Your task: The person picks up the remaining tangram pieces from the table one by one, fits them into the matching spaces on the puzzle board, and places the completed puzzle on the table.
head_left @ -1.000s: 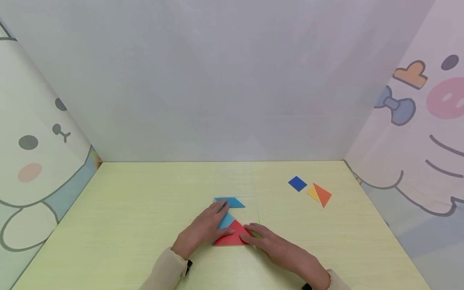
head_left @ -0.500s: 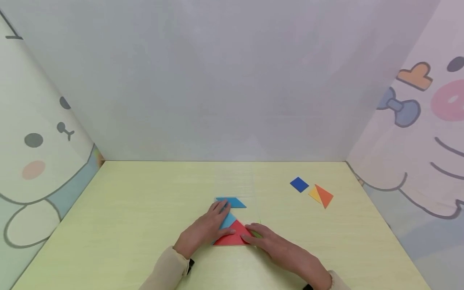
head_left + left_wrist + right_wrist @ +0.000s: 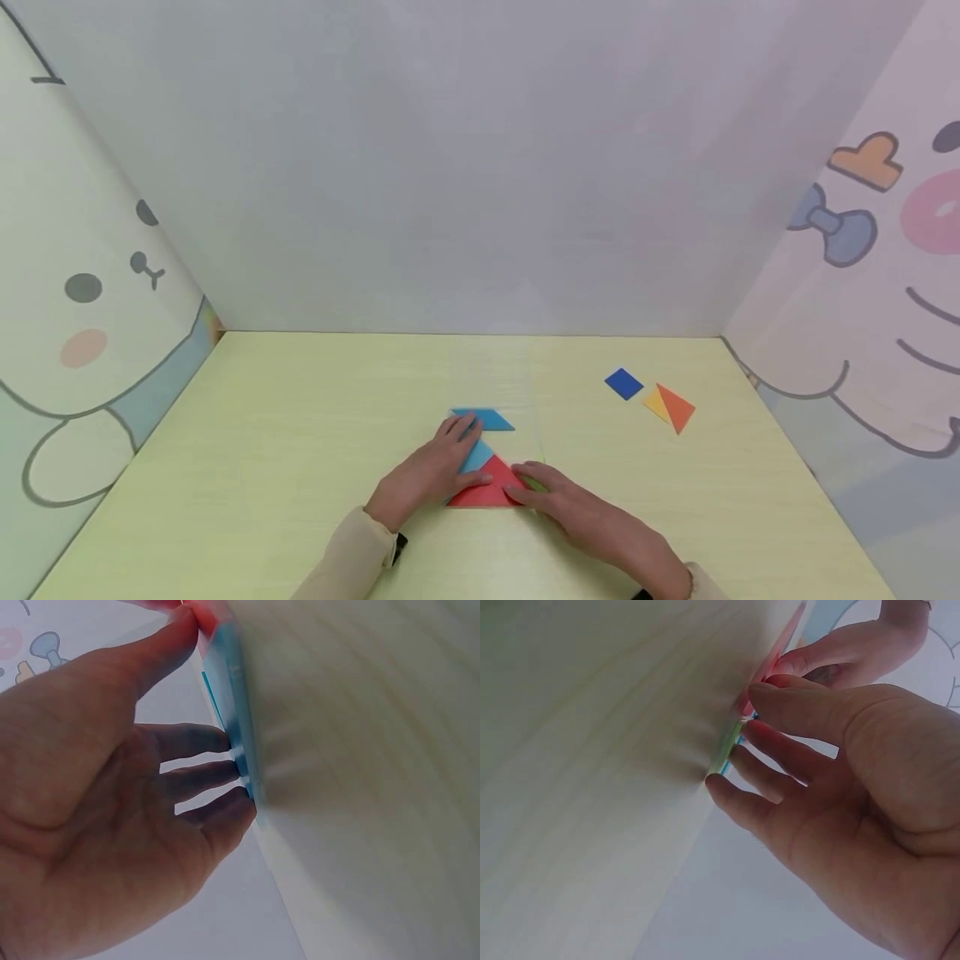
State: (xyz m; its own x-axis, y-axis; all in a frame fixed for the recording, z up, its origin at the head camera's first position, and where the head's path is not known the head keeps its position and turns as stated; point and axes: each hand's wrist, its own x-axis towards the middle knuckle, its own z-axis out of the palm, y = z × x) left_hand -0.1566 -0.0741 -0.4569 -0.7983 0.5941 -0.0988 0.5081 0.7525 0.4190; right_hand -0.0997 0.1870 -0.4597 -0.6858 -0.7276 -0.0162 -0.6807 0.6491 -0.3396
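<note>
Flat tangram pieces lie together on the table in front of me. My left hand (image 3: 423, 477) rests on them with its thumb on the red triangle (image 3: 497, 493). Its other fingers reach over the light blue triangle (image 3: 477, 455) to the blue four-sided piece (image 3: 495, 421), hiding parts of both. From the right, my right hand (image 3: 581, 510) touches the red triangle's edge with its thumb. Its fingers lie along a green piece (image 3: 534, 483), mostly covered in the head view. In the right wrist view, those fingertips meet the green edge (image 3: 726, 746). Both hands have extended, slightly bent fingers.
At the back right lie a dark blue square (image 3: 624, 384), a yellow piece (image 3: 656, 405) and an orange triangle (image 3: 677, 408) touching or overlapping the yellow one. Faint straight lines of something clear surround the middle pieces. Cloth walls (image 3: 480, 167) border the pale table (image 3: 300, 417).
The head view has shifted a little, so everything appears slightly further right. Both hands stay in place on the pieces, with no visible change of hold.
</note>
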